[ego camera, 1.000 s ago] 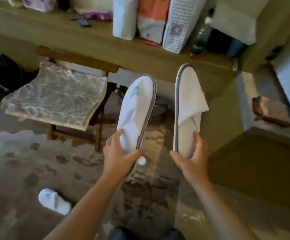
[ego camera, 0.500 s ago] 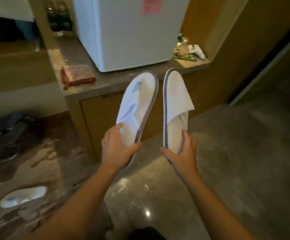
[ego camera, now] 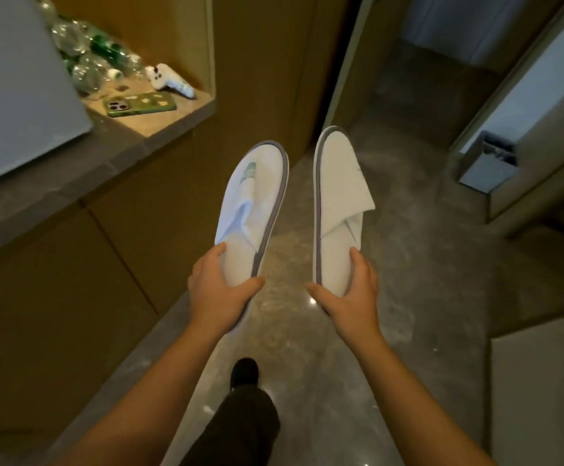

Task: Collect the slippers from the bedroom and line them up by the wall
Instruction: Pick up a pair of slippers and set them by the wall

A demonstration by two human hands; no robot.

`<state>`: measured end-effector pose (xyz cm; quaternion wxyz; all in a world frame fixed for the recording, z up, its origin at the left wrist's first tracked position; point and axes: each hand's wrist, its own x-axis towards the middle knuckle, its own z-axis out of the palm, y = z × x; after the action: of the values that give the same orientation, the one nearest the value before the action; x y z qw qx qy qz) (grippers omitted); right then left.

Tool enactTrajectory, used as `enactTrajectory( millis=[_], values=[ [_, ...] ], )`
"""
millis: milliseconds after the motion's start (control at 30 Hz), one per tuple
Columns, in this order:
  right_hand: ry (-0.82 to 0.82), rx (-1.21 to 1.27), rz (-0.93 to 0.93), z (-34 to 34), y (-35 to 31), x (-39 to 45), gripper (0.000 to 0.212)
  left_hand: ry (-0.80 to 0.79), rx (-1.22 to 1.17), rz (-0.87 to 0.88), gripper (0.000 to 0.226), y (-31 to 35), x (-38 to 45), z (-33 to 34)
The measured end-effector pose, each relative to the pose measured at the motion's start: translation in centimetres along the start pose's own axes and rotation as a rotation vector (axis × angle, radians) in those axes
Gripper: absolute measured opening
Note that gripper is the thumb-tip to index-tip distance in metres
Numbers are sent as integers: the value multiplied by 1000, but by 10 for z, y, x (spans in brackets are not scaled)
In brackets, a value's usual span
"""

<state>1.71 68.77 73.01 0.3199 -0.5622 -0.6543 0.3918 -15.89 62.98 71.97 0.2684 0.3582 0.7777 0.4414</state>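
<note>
I hold two white slippers with grey sole edges out in front of me, toes pointing away. My left hand [ego camera: 218,290] grips the heel of the left slipper [ego camera: 252,203], which bears a green logo near the toe. My right hand [ego camera: 349,292] grips the heel of the right slipper [ego camera: 339,193], whose upper flap sticks out to the right. The two slippers hang side by side above the floor, a small gap between them.
A wooden cabinet [ego camera: 72,280] with a stone top runs along my left, carrying a white fridge [ego camera: 15,89], plastic bottles [ego camera: 85,52], a green phone [ego camera: 139,105] and a white controller [ego camera: 169,83]. A polished stone floor [ego camera: 408,264] leads ahead. Door frames [ego camera: 509,136] stand on the right.
The view has swung right, from the shelf and stool to the cabinet and corridor. The third slipper on the floor has left the view. Both hands keep the same grip.
</note>
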Motion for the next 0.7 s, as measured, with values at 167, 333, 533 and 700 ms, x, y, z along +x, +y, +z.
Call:
enactTrajectory(
  millis=[167, 333, 533, 700],
  values=[
    [32, -10, 47, 0, 0, 113, 90, -51, -3, 11, 77, 30, 103, 48],
    [62, 1, 95, -12, 6, 197, 89, -78, 29, -4, 77, 63, 181, 90],
    [-5, -37, 85, -25, 39, 305, 91, -46, 34, -74, 80, 79, 255, 146],
    [-213, -54, 76, -24, 81, 422, 91, 86, -55, -214, 80, 80, 318, 216]
  ],
)
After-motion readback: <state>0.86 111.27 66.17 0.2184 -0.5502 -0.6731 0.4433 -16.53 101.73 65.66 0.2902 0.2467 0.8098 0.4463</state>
